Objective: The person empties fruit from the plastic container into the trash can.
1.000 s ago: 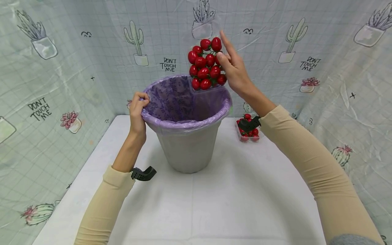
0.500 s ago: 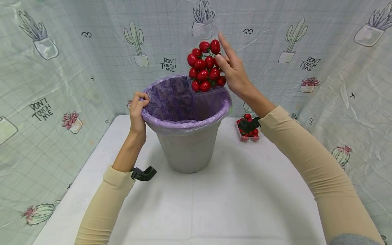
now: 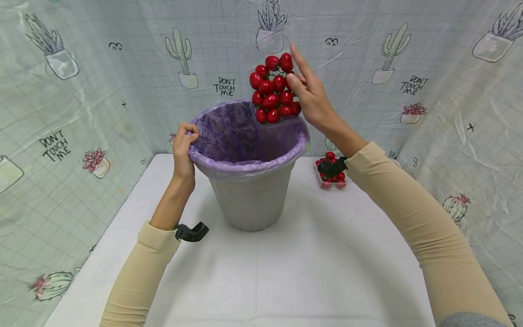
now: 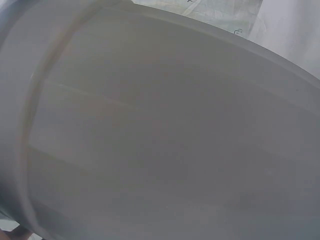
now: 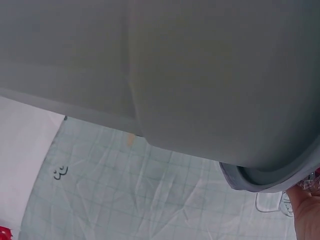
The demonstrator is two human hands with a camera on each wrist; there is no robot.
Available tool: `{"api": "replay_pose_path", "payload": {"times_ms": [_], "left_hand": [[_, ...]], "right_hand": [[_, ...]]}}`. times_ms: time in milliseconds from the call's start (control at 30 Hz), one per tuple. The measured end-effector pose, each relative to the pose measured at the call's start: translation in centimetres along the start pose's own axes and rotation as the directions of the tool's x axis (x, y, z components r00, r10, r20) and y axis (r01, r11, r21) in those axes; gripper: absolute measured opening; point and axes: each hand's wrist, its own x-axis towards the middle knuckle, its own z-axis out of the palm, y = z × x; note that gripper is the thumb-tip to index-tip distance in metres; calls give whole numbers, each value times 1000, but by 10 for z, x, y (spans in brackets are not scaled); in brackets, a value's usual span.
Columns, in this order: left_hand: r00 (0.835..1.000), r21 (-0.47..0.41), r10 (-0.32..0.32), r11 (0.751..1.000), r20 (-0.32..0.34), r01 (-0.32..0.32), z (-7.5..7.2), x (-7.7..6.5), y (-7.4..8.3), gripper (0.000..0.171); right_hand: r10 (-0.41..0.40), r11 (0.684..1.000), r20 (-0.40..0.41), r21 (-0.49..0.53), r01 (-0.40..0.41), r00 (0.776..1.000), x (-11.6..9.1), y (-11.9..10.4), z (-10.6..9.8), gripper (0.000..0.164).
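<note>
A light grey bin (image 3: 251,200) stands upright on the table, its rim wrapped in a purple patterned liner bag (image 3: 245,167). My left hand (image 3: 184,147) grips the rim at the left, fingers curled over the edge. With thumb and fingers, my right hand (image 3: 312,93) holds the right side of a clear plastic box of red cherry tomatoes (image 3: 269,101). That box is tipped up, tomatoes facing me, its lower edge overlapping the bin's back right opening. Bin wall (image 4: 175,125) fills the left wrist view. In the right wrist view, my right hand (image 5: 307,212) shows beside the rim.
A second clear box of cherry tomatoes (image 3: 340,177) sits on the white table (image 3: 261,281) to the right of the bin, partly behind the black wrist camera (image 3: 332,167). Cactus-print cloth (image 3: 355,59) hangs behind and on both sides.
My right hand and the tomato box have dropped slightly and shifted a little to the left. The left hand and the bin have stayed where they were.
</note>
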Motion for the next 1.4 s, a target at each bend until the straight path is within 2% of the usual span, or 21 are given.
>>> {"api": "replay_pose_path", "payload": {"times_ms": [1067,1400], "left_hand": [[1000,-6,0,1000,2,0,-1,0,0,18],[1000,0,5,1000,1,-5,1,0,2,17]], "right_hand": [[-4,999,-17,52,5,1000,0,2,4,63],[74,994,-47,84,-70,996,-2,-3,2,61]]}}
